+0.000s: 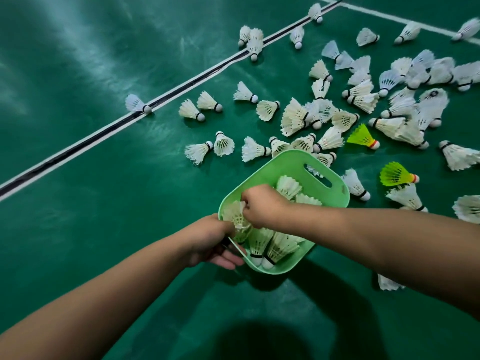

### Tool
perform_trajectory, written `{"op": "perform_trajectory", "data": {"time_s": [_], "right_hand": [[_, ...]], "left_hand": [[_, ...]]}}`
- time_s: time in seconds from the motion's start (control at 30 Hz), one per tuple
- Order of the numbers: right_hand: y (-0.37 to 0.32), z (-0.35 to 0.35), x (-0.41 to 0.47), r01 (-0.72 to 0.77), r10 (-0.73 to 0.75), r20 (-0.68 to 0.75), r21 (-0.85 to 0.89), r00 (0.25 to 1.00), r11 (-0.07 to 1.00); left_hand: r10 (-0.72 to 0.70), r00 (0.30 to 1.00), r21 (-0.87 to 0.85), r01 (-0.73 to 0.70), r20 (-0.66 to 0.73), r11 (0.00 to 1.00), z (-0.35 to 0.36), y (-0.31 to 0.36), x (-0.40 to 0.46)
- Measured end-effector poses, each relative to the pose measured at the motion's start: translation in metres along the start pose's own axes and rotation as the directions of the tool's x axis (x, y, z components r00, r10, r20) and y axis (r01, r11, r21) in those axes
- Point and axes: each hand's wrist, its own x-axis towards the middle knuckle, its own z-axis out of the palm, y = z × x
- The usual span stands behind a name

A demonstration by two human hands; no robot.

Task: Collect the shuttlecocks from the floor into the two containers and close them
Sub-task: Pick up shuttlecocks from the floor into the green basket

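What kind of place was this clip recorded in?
Most likely an indoor badminton court: a green sports floor with a white boundary line, and dozens of feather shuttlecocks scattered across it, some already gathered into a green plastic basket.

The green basket (322, 166) looks like smooth moulded plastic with a soft, low sheen. Most shuttlecocks (298, 118) on the floor (104, 203) have white feather skirts, frayed and matt, on pale rounded bases ringed with black tape, while two neon ones (362, 137) look like ribbed translucent plastic. The floor is a dark green mat with a faintly grained surface that gives hazy, streaked reflections towards its far left corner.
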Motion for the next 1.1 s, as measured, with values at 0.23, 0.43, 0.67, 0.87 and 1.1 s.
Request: {"op": "perform_trajectory", "data": {"time_s": [0.23,0.43,0.67,0.87,1.1], "right_hand": [[0.008,0.021,0.008,0.08,-0.068,0.048,-0.367,0.997,0.927],[0.033,-0.053,-0.035,0.045,-0.135,-0.274,-0.313,0.952,0.949],[0.165,-0.078,-0.094,-0.343,0.496,0.221,-0.493,0.84,0.8],[0.197,-0.019,-0.12,-0.008,0.419,0.517,-0.623,0.746,0.782],[0.186,-0.098,-0.102,-0.428,0.285,0.726,0.015,0.626,0.904]], "left_hand": [[-0.038,0.999,0.005,0.038,0.023,0.999,0.002,-0.008,0.001],[-0.068,0.998,0.018,0.068,-0.018,0.998,-0.012,-0.008,0.005],[-0.05,0.997,0.043,0.052,-0.053,0.998,0.001,-0.004,0.021],[-0.044,0.998,0.05,0.046,-0.046,0.998,0.016,0.005,0.029],[-0.032,0.999,0.075,0.035,-0.039,0.997,0.024,0.01,0.024]]}}
